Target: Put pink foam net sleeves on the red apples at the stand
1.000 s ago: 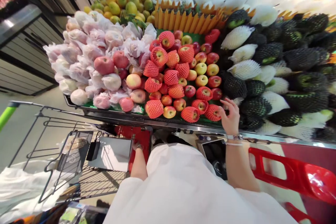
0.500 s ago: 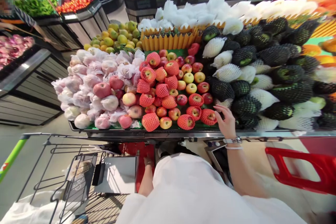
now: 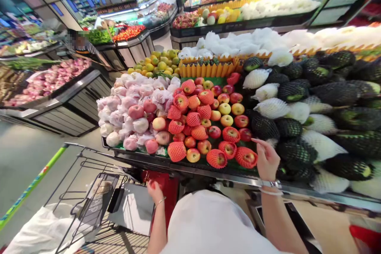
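My right hand (image 3: 267, 161) is over the front edge of the fruit display, index finger stretched out and the other fingers partly bent, with nothing seen in it. Its fingertip is close to a bare red apple (image 3: 245, 135); an apple in a red foam net (image 3: 246, 157) lies just below and left of the finger. Around them spreads a pile of apples, some bare, some in red nets. My left hand (image 3: 156, 192) is low, by the shopping cart's inner edge, its fingers curled; whether they hold anything is hidden.
A wire shopping cart (image 3: 74, 178) with a grey box (image 3: 133, 202) stands at left. Bagged pink fruit (image 3: 131, 103) borders the apples on the left, netted dark green fruit (image 3: 293, 151) on the right. A person (image 3: 81, 43) is beyond the onion stand (image 3: 56, 79).
The view has tilted up and swung left, showing more of the shop. My left hand has risen into clearer view beside the cart. My right hand's index finger now points out toward the apples.
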The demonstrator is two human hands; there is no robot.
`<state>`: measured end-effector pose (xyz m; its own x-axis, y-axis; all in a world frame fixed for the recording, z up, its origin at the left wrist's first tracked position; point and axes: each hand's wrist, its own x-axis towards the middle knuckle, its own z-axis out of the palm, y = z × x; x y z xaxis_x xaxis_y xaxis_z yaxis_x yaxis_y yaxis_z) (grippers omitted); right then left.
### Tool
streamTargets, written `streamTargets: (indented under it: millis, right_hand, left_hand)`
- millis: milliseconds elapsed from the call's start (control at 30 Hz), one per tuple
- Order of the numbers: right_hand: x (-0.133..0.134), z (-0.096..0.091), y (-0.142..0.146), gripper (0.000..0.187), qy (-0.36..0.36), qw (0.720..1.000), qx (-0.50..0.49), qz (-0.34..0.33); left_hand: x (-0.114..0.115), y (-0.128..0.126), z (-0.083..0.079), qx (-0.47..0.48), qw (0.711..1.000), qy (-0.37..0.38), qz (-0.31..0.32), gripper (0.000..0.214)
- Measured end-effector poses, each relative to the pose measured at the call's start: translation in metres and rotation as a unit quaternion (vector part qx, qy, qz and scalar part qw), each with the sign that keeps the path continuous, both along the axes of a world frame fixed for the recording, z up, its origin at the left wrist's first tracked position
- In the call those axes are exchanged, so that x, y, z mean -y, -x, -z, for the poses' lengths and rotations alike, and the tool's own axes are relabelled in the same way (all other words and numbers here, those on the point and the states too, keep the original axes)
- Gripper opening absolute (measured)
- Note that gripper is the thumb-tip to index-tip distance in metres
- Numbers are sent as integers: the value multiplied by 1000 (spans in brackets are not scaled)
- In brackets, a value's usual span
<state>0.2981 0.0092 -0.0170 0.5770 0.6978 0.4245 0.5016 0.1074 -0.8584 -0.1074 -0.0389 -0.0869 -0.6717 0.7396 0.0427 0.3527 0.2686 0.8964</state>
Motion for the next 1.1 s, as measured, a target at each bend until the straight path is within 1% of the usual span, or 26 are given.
streamTargets:
  millis: [33, 67, 100, 133, 167, 200, 233, 300, 333, 400, 433, 500, 567, 600, 633, 667, 733, 767, 800, 833, 900, 933, 1000, 1067, 1100]
  right_hand:
    - [-1, -3, 2, 27, -6, 1000, -26, 1]
    - [-1, -6, 6, 25, -11, 999, -51, -2]
    - [-2, -9, 11, 24, -14, 997, -74, -13]
    - [-3, -12, 17, 23, -14, 995, -91, -33]
    - [-3, -16, 25, 22, -8, 993, -100, -63]
    - [-4, -20, 34, 22, 2, 989, -101, -104]
    - [-4, -24, 43, 22, 16, 983, -96, -153]
    - [-4, -32, 64, 26, 43, 962, -72, -260]
    - [-4, -35, 73, 28, 47, 949, -62, -306]
    - [-4, -41, 89, 30, 38, 923, -49, -379]
    - [-4, -44, 95, 30, 27, 916, -47, -397]
    - [-4, -45, 101, 25, 4, 912, -65, -405]
    - [-5, -44, 101, 18, -1, 908, -125, -400]
    - [-6, -42, 99, 15, 8, 900, -166, -404]
    - [-7, -40, 97, 15, 24, 887, -205, -413]
    - [-7, -38, 95, 17, 45, 874, -238, -422]
    - [-7, -33, 91, 23, 86, 854, -272, -435]
    - [-6, -31, 89, 23, 99, 851, -277, -434]
    - [-5, -30, 89, 20, 102, 854, -273, -430]
    - [-4, -30, 88, 16, 91, 863, -257, -425]
    - [-2, -32, 90, 8, 41, 883, -191, -427]
    - [-1, -33, 91, 11, 8, 887, -146, -438]
    - [0, -35, 94, 19, -48, 876, -62, -475]
    - [0, -32, 98, 20, -74, 863, -14, -500]
    - [0, -30, 100, 20, -79, 863, -2, -500]
  left_hand:
    - [-7, 9, -2, -6, 999, -22, -42, 21]
    - [-14, 17, -8, -13, 996, -47, -78, 21]
    - [-20, 23, -18, -22, 992, -76, -101, 24]
    - [-27, 26, -31, -30, 988, -107, -107, 29]
    - [-34, 25, -45, -40, 985, -137, -99, 35]
    - [-42, 21, -61, -48, 982, -171, -70, 41]
    - [-49, 13, -76, -47, 979, -197, -22, 46]
    - [-64, -12, -101, -26, 971, -218, 96, 55]
    - [-70, -28, -109, 1, 962, -226, 155, 59]
    - [-77, -62, -118, 71, 935, -234, 256, 62]
    - [-78, -78, -120, 118, 918, -235, 297, 62]
    - [-75, -103, -121, 225, 874, -222, 368, 62]
    - [-70, -117, -120, 314, 823, -176, 440, 69]
    - [-68, -120, -120, 337, 801, -144, 473, 72]
    - [-67, -121, -120, 344, 787, -112, 500, 74]
    - [-66, -120, -119, 338, 780, -87, 520, 73]
    - [-65, -119, -118, 300, 783, -63, 541, 68]
    - [-65, -119, -117, 276, 790, -61, 545, 64]
    - [-65, -119, -115, 255, 798, -64, 543, 60]
    - [-65, -121, -113, 239, 808, -76, 534, 55]
    - [-65, -125, -108, 230, 829, -113, 497, 45]
    - [-65, -127, -106, 233, 837, -138, 476, 44]
    - [-64, -130, -103, 234, 839, -181, 457, 47]
    - [-63, -130, -101, 214, 828, -195, 480, 46]
    - [-62, -129, -101, 200, 821, -192, 499, 44]
